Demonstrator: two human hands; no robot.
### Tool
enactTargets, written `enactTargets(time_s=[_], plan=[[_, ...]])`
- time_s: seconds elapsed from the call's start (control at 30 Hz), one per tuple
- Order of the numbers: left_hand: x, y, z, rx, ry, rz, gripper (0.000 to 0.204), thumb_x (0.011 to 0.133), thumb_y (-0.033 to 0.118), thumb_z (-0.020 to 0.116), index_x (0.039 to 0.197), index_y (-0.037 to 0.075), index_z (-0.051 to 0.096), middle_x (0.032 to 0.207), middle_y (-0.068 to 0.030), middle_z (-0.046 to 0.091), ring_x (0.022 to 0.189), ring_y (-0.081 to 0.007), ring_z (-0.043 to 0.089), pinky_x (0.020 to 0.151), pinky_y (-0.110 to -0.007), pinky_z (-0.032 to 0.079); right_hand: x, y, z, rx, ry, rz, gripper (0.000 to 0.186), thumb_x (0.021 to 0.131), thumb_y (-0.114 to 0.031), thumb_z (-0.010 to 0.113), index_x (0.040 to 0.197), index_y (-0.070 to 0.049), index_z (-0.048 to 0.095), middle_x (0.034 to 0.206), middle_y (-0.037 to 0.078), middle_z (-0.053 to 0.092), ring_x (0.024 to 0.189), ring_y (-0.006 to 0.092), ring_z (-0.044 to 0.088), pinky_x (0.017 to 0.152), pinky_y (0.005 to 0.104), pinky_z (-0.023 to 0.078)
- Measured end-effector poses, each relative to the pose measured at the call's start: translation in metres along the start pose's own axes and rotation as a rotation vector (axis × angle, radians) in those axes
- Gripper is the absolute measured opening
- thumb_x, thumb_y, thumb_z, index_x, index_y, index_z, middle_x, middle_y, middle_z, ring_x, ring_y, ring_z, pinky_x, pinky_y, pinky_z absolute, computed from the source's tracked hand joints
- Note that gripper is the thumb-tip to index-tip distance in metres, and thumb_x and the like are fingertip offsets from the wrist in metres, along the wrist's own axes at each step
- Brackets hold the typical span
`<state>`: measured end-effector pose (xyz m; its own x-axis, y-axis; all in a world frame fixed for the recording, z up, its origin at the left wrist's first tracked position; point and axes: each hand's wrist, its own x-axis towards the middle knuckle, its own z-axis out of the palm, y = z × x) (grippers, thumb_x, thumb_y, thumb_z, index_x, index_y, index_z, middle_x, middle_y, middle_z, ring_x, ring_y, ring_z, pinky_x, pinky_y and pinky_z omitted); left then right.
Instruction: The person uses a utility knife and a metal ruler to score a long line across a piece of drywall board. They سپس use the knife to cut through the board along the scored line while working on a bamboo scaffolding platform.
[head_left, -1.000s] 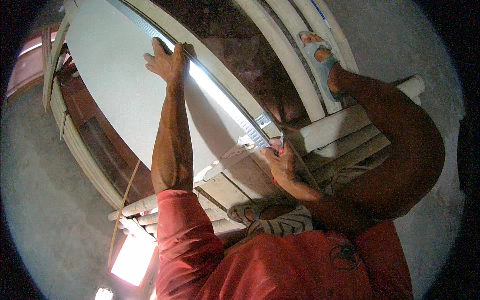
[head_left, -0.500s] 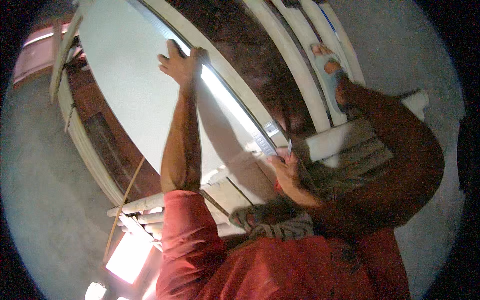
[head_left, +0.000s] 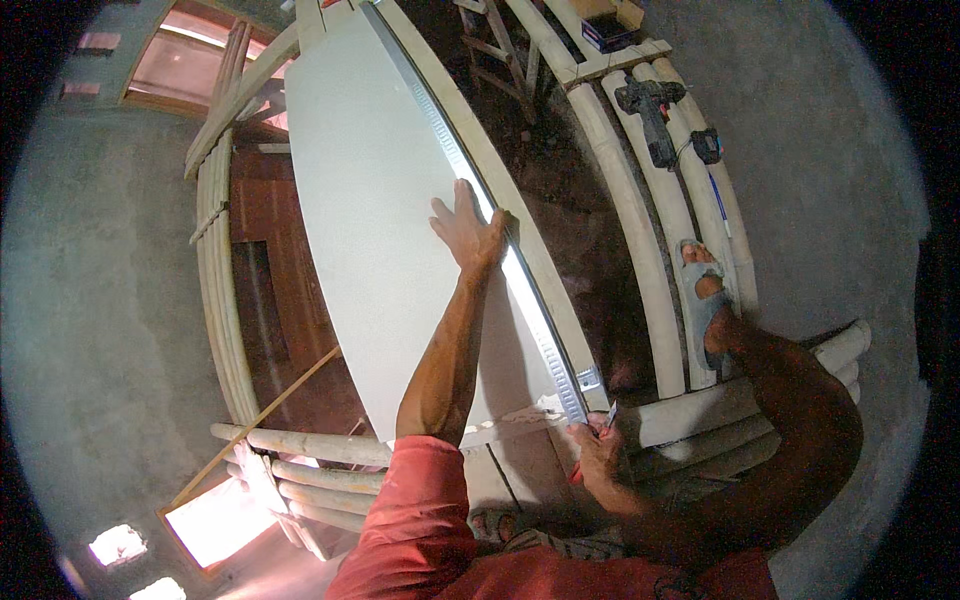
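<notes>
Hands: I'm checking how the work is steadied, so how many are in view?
2: the left hand spread over the white board and long metal strip, the right hand at the strip's near end with a small bladed tool. Both show.

Left fingers (head_left: 464, 198) on metal strip (head_left: 561, 372)

One white board (head_left: 375, 250), one metal strip (head_left: 550, 350)

One left hand (head_left: 472, 237), one right hand (head_left: 598, 455), one small blade (head_left: 612, 411). Sandalled feet (head_left: 705, 285): two. One power drill (head_left: 655, 120), one open box (head_left: 608, 38), one ladder (head_left: 492, 48), one thin wooden stick (head_left: 280, 404), one pen (head_left: 719, 203). Long pale poles (head_left: 635, 240) at right: at least three, the exact count hard to tell in shadow.
</notes>
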<state>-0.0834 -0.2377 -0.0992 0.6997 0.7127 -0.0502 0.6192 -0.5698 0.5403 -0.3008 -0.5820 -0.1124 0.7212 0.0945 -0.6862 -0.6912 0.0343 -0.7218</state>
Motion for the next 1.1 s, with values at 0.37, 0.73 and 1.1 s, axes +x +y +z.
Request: enactTargets(time_s=[0.37, 0.73, 1.1], plan=[[-0.002, 0.005, -0.005, -0.035, -0.035, -0.018, 0.086, 0.077, 0.037, 0.064, 0.148, 0.003, 0.029, 0.153, -0.0204, 0.027, 0.143, -0.0475, 0.003, 0.117, -0.057, -0.001, 0.002, 0.000, -0.008, -0.120, -0.068, 0.039, 0.039, 0.081, -0.015, 0.075, 0.107, 0.000, 0.050, 0.090, 0.011, 0.064, 0.080, 0.0214, 0.066, 0.072, 0.0350, 0.052], [0.001, -0.001, 0.000, -0.025, -0.021, -0.026, 0.084, 0.076, 0.034, 0.064, 0.148, 0.005, 0.030, 0.153, -0.0258, 0.022, 0.142, -0.0509, 0.004, 0.117, -0.059, 0.002, 0.000, -0.006, 0.000, 0.087, -0.075, 0.011, 0.035, 0.081, -0.010, 0.073, 0.105, 0.000, 0.050, 0.088, 0.009, 0.064, 0.079, 0.0203, 0.067, 0.069, 0.0322, 0.052], [0.001, -0.006, 0.006, 0.082, 0.068, 0.051, 0.085, 0.077, 0.039, 0.066, 0.146, 0.005, 0.030, 0.149, -0.0206, 0.034, 0.140, -0.0492, 0.017, 0.115, -0.060, 0.006, -0.002, -0.012, 0.002, -0.012, -0.040, -0.016, 0.022, 0.082, -0.012, 0.072, 0.096, 0.000, 0.060, 0.089, 0.007, 0.066, 0.077, 0.0153, 0.064, 0.070, 0.0286, 0.051]])
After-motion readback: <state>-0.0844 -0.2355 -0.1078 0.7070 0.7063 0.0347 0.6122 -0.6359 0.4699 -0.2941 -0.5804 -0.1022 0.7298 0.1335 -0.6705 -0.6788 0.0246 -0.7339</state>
